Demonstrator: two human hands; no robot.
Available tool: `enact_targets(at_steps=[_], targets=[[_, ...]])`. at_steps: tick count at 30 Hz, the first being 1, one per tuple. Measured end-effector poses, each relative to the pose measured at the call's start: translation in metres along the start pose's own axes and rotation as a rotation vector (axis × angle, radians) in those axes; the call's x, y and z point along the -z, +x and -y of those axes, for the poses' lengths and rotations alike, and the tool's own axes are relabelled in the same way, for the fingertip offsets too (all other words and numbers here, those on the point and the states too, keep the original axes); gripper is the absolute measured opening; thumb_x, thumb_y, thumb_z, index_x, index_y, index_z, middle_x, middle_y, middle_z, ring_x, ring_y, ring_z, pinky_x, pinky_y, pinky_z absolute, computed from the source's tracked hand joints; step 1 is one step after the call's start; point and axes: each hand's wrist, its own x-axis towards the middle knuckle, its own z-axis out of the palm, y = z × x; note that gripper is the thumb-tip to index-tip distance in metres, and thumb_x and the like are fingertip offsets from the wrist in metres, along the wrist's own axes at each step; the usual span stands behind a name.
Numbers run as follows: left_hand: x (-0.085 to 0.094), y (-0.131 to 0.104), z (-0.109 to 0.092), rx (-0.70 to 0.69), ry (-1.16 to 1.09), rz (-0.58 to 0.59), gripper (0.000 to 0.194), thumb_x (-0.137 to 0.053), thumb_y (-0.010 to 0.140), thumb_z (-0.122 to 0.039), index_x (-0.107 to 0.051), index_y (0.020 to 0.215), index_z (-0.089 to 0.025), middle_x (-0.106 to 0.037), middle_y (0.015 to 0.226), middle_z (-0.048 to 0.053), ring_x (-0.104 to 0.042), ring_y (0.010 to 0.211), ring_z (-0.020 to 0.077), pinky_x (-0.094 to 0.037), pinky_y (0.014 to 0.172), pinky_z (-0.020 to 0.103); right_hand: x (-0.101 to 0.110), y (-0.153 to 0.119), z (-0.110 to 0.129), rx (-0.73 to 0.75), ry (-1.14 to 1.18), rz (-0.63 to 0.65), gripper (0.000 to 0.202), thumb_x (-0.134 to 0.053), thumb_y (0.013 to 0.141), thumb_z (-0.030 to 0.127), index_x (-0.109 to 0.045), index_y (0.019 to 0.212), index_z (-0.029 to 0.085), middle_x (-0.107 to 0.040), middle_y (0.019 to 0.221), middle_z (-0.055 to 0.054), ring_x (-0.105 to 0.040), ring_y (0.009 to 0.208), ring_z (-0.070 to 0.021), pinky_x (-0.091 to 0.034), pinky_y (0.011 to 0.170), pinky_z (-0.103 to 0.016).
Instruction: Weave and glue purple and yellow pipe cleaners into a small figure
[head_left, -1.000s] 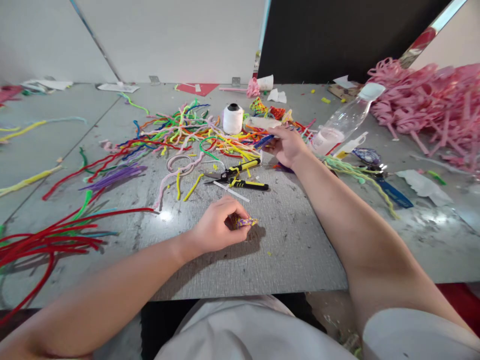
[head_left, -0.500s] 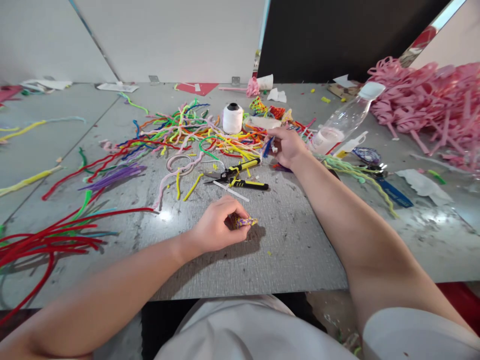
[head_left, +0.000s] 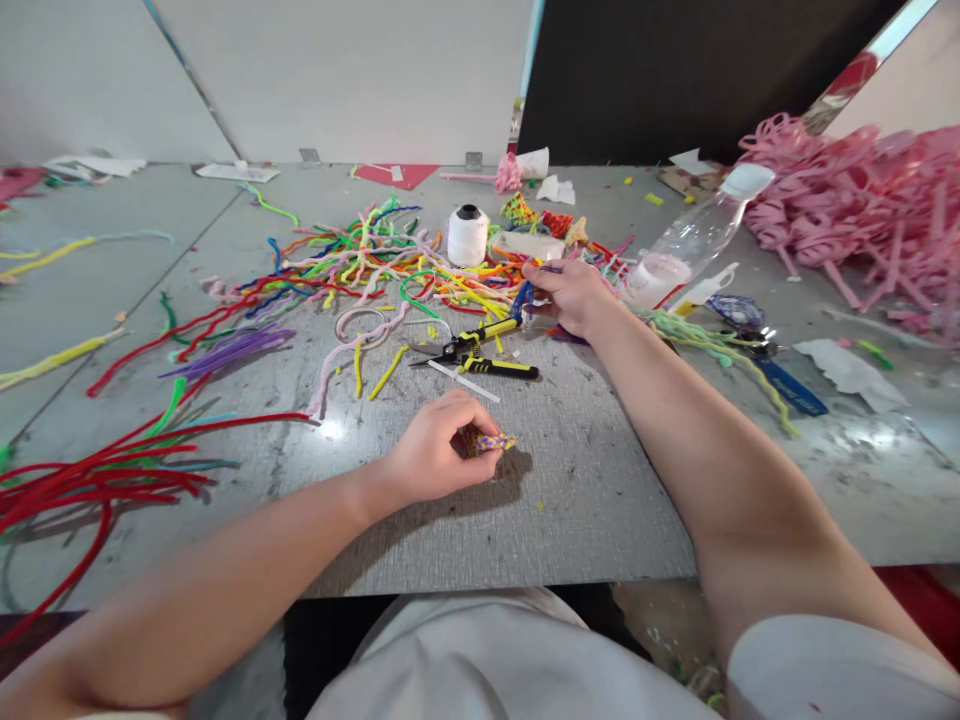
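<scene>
My left hand (head_left: 450, 447) is closed above the near table, pinching a small yellow-and-purple patterned piece (head_left: 495, 442); most of that piece is hidden by the fingers. At the right end of a pile of coloured pipe cleaners (head_left: 375, 260), my right hand (head_left: 566, 295) has its fingers closed around short blue pipe cleaners (head_left: 523, 298). Just left of and below that hand lie yellow-and-black snips (head_left: 480, 355), their blades apart and pointing left. A white spool of thread (head_left: 467, 238) stands upright behind them.
A clear plastic bottle (head_left: 694, 235) leans at right, before a heap of pink ribbon loops (head_left: 862, 210). Red pipe cleaners (head_left: 97, 485) spread at left, near a purple bundle (head_left: 232, 352). A blue-handled tool (head_left: 787, 385) lies right of my forearm.
My right hand has shifted slightly left, and the blue pipe cleaners at its fingertips have moved left and show more. My left hand and its patterned piece have stayed put.
</scene>
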Motion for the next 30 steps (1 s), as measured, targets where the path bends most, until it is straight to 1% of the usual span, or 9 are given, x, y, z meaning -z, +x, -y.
enact_targets(at_steps=[4, 7, 10, 12, 15, 19, 25, 28, 30], targets=[[0.001, 0.001, -0.002, 0.009, -0.003, -0.009, 0.008, -0.077, 0.083, -0.021, -0.072, 0.089, -0.018, -0.077, 0.088, 0.005, -0.070, 0.080, 0.0147, -0.053, 0.062, 0.022, -0.006, -0.008, 0.005, 0.115, -0.140, -0.013, 0.040, -0.099, 0.074, 0.037, -0.063, 0.068, 0.021, -0.058, 0.061, 0.004, -0.048, 0.059, -0.0102, -0.042, 0.054, -0.025], [0.004, 0.004, -0.004, 0.058, -0.042, -0.037, 0.008, -0.076, 0.084, -0.023, -0.071, 0.089, -0.017, -0.077, 0.089, 0.006, -0.070, 0.077, 0.0134, -0.054, 0.060, 0.021, -0.010, -0.022, 0.020, 0.216, -0.345, 0.113, 0.040, -0.103, 0.068, 0.034, -0.066, 0.063, 0.019, -0.050, 0.055, 0.006, -0.038, 0.059, -0.0090, -0.028, 0.056, -0.027], [0.009, 0.008, -0.005, 0.136, -0.136, -0.065, 0.013, -0.078, 0.083, -0.027, -0.070, 0.088, -0.018, -0.078, 0.091, 0.007, -0.071, 0.078, 0.0139, -0.054, 0.057, 0.019, -0.016, -0.040, 0.038, 0.381, -0.692, 0.326, 0.037, -0.096, 0.078, 0.041, -0.068, 0.067, 0.020, -0.056, 0.060, 0.005, -0.041, 0.060, -0.0096, -0.029, 0.061, -0.031], [0.011, 0.010, -0.003, 0.189, -0.240, -0.078, 0.017, -0.079, 0.082, -0.030, -0.070, 0.088, -0.018, -0.077, 0.087, 0.006, -0.069, 0.072, 0.0127, -0.054, 0.053, 0.018, -0.019, -0.051, 0.048, 0.418, -0.823, 0.411, 0.035, -0.091, 0.085, 0.038, -0.066, 0.067, 0.020, -0.058, 0.062, 0.003, -0.044, 0.060, -0.0104, -0.032, 0.064, -0.033], [0.013, 0.011, -0.001, 0.201, -0.351, -0.078, 0.021, -0.081, 0.081, -0.033, -0.069, 0.089, -0.018, -0.077, 0.086, 0.006, -0.068, 0.067, 0.0125, -0.053, 0.049, 0.019, -0.021, -0.067, 0.059, 0.386, -0.898, 0.452, 0.037, -0.089, 0.087, 0.032, -0.063, 0.064, 0.020, -0.058, 0.062, 0.002, -0.047, 0.060, -0.0111, -0.032, 0.066, -0.034], [0.015, 0.010, -0.003, 0.117, -0.306, -0.061, 0.018, -0.084, 0.082, -0.030, -0.071, 0.088, -0.018, -0.081, 0.093, 0.008, -0.075, 0.080, 0.0157, -0.052, 0.054, 0.019, -0.015, -0.086, 0.067, 0.375, -0.903, 0.430, 0.034, -0.089, 0.089, 0.030, -0.064, 0.067, 0.020, -0.056, 0.060, 0.002, -0.047, 0.059, -0.0116, -0.030, 0.065, -0.034], [0.015, 0.011, -0.005, 0.065, -0.407, 0.037, 0.016, -0.085, 0.081, -0.027, -0.073, 0.088, -0.019, -0.082, 0.097, 0.008, -0.077, 0.092, 0.0184, -0.059, 0.064, 0.023, -0.009, -0.124, 0.050, 0.336, -0.882, 0.454, 0.031, -0.085, 0.088, 0.037, -0.064, 0.072, 0.022, -0.060, 0.062, 0.003, -0.049, 0.060, -0.0124, -0.033, 0.063, -0.032], [0.014, 0.009, -0.003, 0.111, -0.586, 0.005, 0.022, -0.089, 0.081, -0.031, -0.071, 0.087, -0.020, -0.081, 0.097, 0.008, -0.078, 0.103, 0.0236, -0.064, 0.067, 0.028, -0.010, -0.140, 0.030, 0.257, -0.815, 0.506, 0.025, -0.082, 0.089, 0.039, -0.069, 0.074, 0.022, -0.064, 0.064, 0.003, -0.054, 0.061, -0.0135, -0.036, 0.061, -0.030], [0.014, 0.009, -0.001, 0.153, -0.712, -0.028, 0.028, -0.092, 0.082, -0.035, -0.069, 0.088, -0.020, -0.080, 0.097, 0.006, -0.079, 0.097, 0.0237, -0.068, 0.068, 0.033, -0.012, -0.147, 0.018, 0.248, -0.782, 0.503, 0.018, -0.078, 0.090, 0.035, -0.072, 0.078, 0.023, -0.069, 0.068, 0.002, -0.059, 0.063, -0.0145, -0.039, 0.062, -0.030]])
